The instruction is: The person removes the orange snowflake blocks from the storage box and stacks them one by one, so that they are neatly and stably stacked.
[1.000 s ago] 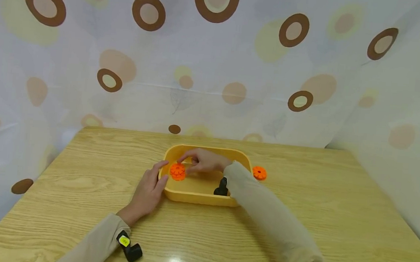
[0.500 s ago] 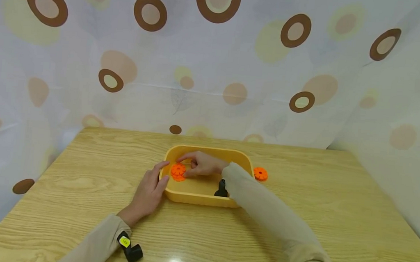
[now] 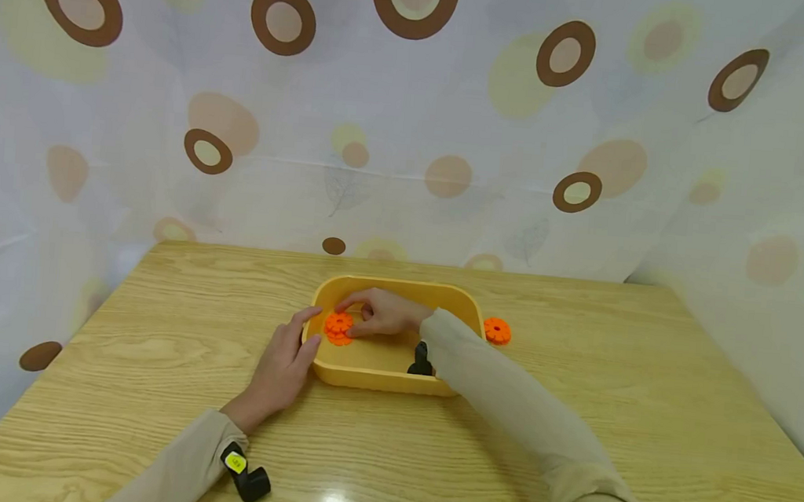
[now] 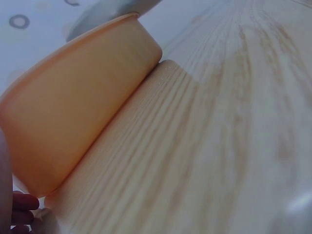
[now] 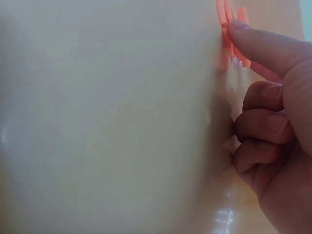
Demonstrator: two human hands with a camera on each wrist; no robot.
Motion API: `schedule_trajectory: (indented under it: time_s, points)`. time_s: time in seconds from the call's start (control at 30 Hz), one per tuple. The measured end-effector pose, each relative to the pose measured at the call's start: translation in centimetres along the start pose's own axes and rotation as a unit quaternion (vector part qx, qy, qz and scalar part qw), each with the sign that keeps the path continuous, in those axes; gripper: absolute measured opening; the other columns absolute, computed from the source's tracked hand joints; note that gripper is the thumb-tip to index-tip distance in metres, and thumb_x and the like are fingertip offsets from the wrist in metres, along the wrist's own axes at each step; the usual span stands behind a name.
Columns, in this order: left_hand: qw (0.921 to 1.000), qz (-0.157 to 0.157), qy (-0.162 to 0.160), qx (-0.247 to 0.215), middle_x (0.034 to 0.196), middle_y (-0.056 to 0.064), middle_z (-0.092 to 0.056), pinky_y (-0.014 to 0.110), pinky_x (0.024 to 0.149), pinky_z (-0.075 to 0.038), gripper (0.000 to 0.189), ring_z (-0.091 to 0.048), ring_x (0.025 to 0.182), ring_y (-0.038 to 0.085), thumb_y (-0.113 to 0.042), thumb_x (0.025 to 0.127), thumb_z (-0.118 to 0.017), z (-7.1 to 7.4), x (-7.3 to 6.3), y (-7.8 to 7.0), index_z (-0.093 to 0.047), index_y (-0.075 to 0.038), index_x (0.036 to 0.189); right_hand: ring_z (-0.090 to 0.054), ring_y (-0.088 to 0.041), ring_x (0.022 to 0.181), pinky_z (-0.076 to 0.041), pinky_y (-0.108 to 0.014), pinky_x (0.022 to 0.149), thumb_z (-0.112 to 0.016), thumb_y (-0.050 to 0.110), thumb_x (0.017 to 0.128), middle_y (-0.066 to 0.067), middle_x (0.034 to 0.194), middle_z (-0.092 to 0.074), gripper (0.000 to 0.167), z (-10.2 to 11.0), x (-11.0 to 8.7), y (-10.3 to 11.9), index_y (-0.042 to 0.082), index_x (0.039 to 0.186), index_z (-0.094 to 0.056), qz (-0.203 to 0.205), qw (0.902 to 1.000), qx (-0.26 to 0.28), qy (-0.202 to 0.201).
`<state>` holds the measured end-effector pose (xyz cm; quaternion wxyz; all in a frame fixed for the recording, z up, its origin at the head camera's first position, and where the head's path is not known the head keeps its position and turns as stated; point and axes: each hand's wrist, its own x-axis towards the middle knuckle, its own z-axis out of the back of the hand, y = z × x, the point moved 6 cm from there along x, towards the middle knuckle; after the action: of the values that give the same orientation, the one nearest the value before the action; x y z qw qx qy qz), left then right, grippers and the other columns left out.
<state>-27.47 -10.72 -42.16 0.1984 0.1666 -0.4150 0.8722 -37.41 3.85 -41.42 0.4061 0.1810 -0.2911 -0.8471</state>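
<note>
Yellow box [image 3: 378,380]: left end gripped by left hand [image 3: 282,364], thumb and fingers spread;
Orange discs [image 3: 339,328]: stacked inside; pinched by right hand [image 3: 383,312], thumb against forefinger

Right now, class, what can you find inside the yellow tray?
In the yellow tray, overlapping orange discs show at the left end, pinched by the right hand. A black device shows beside the right sleeve. Anything beneath hand and sleeve is hidden.

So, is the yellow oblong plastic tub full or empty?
Neither: the tub contains orange notched discs at its left end; bare floor shows beside them.
</note>
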Motion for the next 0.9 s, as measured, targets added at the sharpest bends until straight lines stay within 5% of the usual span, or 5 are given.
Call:
schedule_trajectory:
  time_s: [0.9]
  points:
    - [0.9997, -0.016, -0.013, 0.009, 0.075, 0.003, -0.041, 0.034, 0.072, -0.034, 0.04, -0.043, 0.079, 0.021, -0.016, 0.098, -0.047, 0.2, -0.1, -0.2, -0.045, -0.006, 0.136, -0.037, -0.009, 0.056, -0.035, -0.019, 0.059, -0.073, 0.001, 0.079, 0.002, 0.061, -0.037, 0.043, 0.3, -0.8, 1.2, 0.001, 0.119, -0.056, -0.034, 0.9966, 0.066, 0.038]
